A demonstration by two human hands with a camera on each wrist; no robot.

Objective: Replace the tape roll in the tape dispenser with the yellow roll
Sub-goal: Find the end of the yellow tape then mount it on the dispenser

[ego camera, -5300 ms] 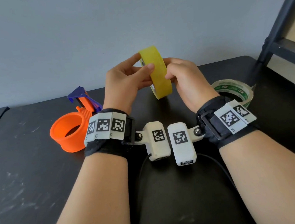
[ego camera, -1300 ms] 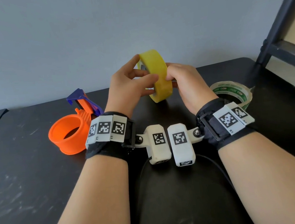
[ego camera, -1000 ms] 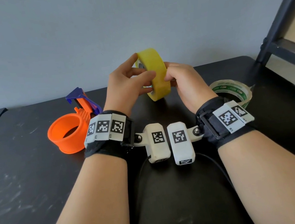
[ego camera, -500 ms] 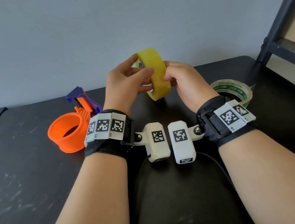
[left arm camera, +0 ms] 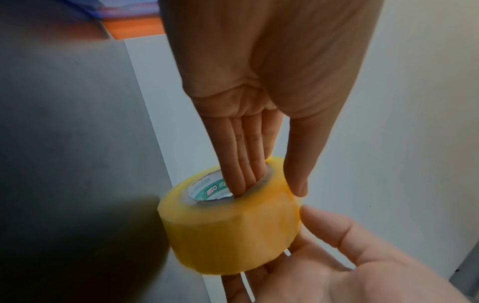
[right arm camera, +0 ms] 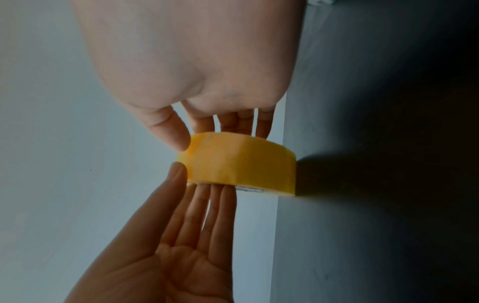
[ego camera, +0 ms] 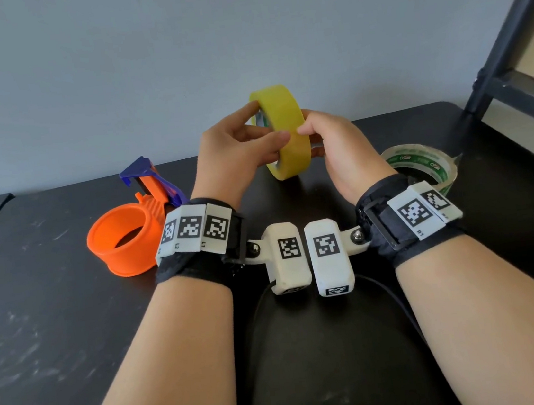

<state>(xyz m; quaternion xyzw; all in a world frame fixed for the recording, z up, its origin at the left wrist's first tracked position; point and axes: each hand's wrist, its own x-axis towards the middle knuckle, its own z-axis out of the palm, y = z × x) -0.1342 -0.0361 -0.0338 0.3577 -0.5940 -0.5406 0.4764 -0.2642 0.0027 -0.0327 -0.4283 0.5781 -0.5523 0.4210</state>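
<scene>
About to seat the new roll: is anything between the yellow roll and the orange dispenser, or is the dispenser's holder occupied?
Nothing visible blocks it. Both hands hold the yellow roll above the table; the orange dispenser lies to its left with its ring empty. The clear roll sits on the far right, out of the way.

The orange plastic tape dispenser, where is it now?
In the head view, the orange plastic tape dispenser stands empty on the black table, just outside the left hand.
</scene>
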